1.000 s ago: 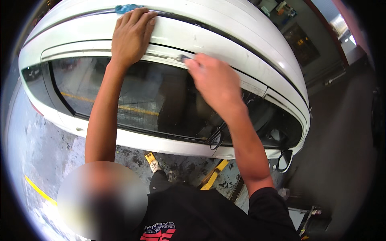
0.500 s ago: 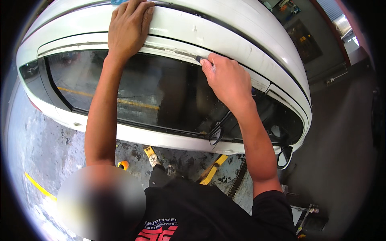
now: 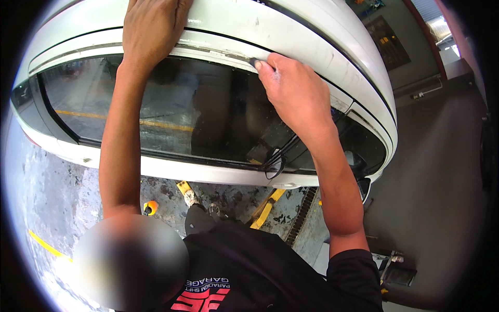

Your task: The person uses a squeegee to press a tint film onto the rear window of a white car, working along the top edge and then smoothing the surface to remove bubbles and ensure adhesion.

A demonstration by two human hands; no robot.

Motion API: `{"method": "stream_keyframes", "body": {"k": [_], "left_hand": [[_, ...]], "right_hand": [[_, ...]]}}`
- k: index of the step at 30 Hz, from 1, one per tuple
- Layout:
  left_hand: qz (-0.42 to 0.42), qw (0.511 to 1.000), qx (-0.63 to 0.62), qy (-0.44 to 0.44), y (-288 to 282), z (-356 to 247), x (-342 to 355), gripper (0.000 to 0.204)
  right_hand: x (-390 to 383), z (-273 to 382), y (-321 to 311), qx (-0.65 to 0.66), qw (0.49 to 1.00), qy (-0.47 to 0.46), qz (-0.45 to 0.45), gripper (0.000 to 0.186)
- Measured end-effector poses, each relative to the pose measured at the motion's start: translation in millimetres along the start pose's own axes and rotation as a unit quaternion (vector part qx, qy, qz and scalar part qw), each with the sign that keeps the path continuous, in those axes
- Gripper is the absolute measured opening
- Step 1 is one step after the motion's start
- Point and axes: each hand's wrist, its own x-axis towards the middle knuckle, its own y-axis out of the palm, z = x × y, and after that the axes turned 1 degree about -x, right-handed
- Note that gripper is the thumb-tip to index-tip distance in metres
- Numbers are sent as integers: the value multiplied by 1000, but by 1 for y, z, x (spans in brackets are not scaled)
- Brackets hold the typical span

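1. My R hand [image 3: 296, 91] is closed in a pinch on a small dark tool [image 3: 252, 62]; only its tip shows past my thumb, so can't tell its full shape.
2. Tool's at the grubby trim strip [image 3: 223, 52] along the door top, just above the window glass [image 3: 166, 114]. Tip looks to be touching the strip, but my fingers hide part of it.
3. Tool's prob. v. light, bc it's small enough to sit inside my fingers. Stiff or rubbery? Can't tell from that bit of tip.
4. Best hold: thumb + forefinger close behind the tip, other fingers curled in for backup. Too far back = prob. wobbly.
5. There's a whitish smear [image 3: 276, 75] on my R hand nr the thumb, so grip may get slippery if it's wet.
6. My L hand [image 3: 153, 34] is back-up over the white roof edge [image 3: 223, 22]; fingertips are out of view, so can't tell if they're flat, curled or holding smth.
7. Strip's thin, looks fixed to the door + fairly stiff. Roof edge is hard + prob. slick, so a flat palm suits it better than a pinch. Paint could scratch; glass too, w/ a hard tip.
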Motion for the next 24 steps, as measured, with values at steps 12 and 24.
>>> {"method": "stream_keyframes", "body": {"k": [12,24], "left_hand": [[21,999,-25,7,-5,6,4,21],[23,1000,-8,-5,-11,-4,3,19]], "right_hand": [[-13,-17,-25,43,998,27,21,37],[-6,-4,-5,15,999,29,19,33]]}}
